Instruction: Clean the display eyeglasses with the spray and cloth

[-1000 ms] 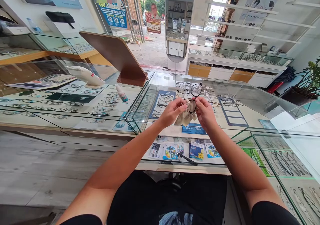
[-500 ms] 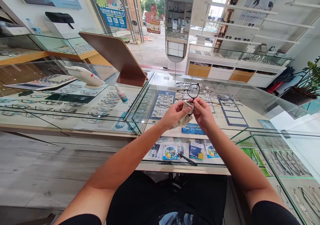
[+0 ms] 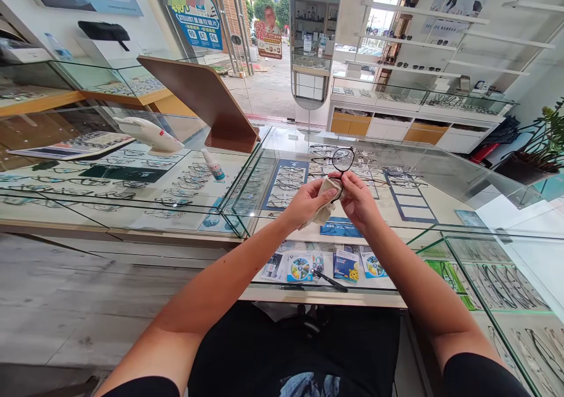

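A pair of dark-rimmed round eyeglasses (image 3: 343, 159) is held up over the glass counter, one lens upward and the other lower down between my hands. My left hand (image 3: 308, 202) pinches a beige cleaning cloth (image 3: 325, 204) around the lower lens. The fingers of my right hand (image 3: 358, 196) are closed on the frame near its bridge. Part of the lower rim is hidden by the cloth and fingers.
Below my hands the glass display counter (image 3: 247, 206) holds several rows of glasses. Leaflets (image 3: 301, 268) and a black pen (image 3: 329, 281) lie near its front edge. A spray bottle (image 3: 213, 165) and a brown-backed stand mirror (image 3: 198, 94) are to the left. A potted plant (image 3: 540, 150) stands far right.
The eyeglasses have tilted slightly, with the upper lens shifting a little to the right. Both hands keep their grip, and the cloth has moved slightly at the lower lens.
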Motion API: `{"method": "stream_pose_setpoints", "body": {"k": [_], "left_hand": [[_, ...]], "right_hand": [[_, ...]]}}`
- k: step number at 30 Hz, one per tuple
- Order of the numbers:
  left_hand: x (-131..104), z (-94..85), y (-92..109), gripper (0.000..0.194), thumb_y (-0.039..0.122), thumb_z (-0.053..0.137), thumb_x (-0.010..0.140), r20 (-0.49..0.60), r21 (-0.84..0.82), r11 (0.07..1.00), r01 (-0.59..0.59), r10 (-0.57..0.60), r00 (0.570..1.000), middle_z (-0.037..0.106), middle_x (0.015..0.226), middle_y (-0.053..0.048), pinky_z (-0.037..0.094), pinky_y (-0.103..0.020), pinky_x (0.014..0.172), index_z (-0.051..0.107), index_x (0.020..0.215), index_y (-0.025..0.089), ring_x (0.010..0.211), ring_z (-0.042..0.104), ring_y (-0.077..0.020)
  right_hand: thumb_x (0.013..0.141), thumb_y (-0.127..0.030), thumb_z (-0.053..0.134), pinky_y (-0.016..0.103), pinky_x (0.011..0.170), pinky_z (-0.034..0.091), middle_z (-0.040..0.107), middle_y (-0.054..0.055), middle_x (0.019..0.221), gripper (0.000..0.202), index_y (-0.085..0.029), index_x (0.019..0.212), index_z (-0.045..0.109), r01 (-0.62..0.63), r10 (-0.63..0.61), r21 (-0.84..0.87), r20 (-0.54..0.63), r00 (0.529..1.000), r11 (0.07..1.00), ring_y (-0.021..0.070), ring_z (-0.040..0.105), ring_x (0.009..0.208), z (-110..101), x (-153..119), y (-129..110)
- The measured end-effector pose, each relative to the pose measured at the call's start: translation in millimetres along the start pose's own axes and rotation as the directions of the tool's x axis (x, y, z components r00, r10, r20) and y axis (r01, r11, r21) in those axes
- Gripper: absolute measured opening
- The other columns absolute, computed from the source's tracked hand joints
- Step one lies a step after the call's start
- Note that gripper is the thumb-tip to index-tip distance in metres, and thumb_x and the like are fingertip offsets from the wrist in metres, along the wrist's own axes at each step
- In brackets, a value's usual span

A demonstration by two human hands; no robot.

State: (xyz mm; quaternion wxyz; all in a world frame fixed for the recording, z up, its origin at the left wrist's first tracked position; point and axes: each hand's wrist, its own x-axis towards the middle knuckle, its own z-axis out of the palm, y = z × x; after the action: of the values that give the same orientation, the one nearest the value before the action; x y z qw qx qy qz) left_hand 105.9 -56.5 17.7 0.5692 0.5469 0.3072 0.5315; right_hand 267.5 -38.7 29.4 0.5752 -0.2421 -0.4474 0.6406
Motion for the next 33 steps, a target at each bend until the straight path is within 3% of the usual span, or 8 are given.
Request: {"method": "stream_pose_setpoints", "body": {"k": [3,19,25,33], "left_hand": [[-0.4,0.8,0.3,0.069,0.066,0.099,0.075,0.013,-0.013,1.0,0.013,-0.013,1.0,0.077,0.096,-0.004,0.05,-0.026,0.075,0.078,0.116,0.015,0.081,0.063,-0.0143],[-1.1,-5.7,5.1,0.062,0.053,0.108,0.061,0.111,-0.096,0.977,0.19,-0.179,0.978,0.072,0.086,-0.001,0.049,-0.023,0.067,0.077,0.1,0.015,0.071,0.061,-0.0108],[-0.6,-6.5,7.3,0.064,0.068,0.101,0.07,0.129,-0.085,0.979,0.185,-0.173,0.976,0.072,0.084,-0.003,0.048,-0.023,0.065,0.077,0.095,0.014,0.069,0.061,-0.0114],[-1.5,-9.5,4.2,0.062,0.062,0.1,0.073,0.106,0.041,0.993,0.114,-0.118,0.987,0.073,0.084,-0.004,0.045,-0.025,0.064,0.074,0.102,0.014,0.069,0.062,-0.0129]], "right_hand": [[0.068,-0.052,0.103,0.026,0.078,0.06,0.086,0.0,0.107,0.039,-0.027,0.085,0.079,-0.015,0.015,0.039,0.001,1.0,0.999,0.0164,0.072,0.09,-1.0,1.6,0.0],[0.067,-0.048,0.105,0.025,0.069,0.057,0.084,0.001,0.1,0.041,-0.025,0.082,0.075,-0.059,0.058,0.086,0.012,0.998,0.995,0.0152,0.069,0.081,-2.1,2.4,2.4],[0.069,-0.049,0.103,0.026,0.067,0.057,0.084,0.002,0.102,0.04,-0.025,0.084,0.075,-0.064,0.063,0.066,0.018,0.998,0.996,0.0151,0.068,0.078,-2.3,1.8,1.9],[0.067,-0.05,0.104,0.025,0.054,0.049,0.083,0.001,0.101,0.042,-0.025,0.083,0.074,-0.073,0.072,0.069,0.019,0.997,0.995,0.0127,0.061,0.069,-1.3,1.4,2.4]]}}
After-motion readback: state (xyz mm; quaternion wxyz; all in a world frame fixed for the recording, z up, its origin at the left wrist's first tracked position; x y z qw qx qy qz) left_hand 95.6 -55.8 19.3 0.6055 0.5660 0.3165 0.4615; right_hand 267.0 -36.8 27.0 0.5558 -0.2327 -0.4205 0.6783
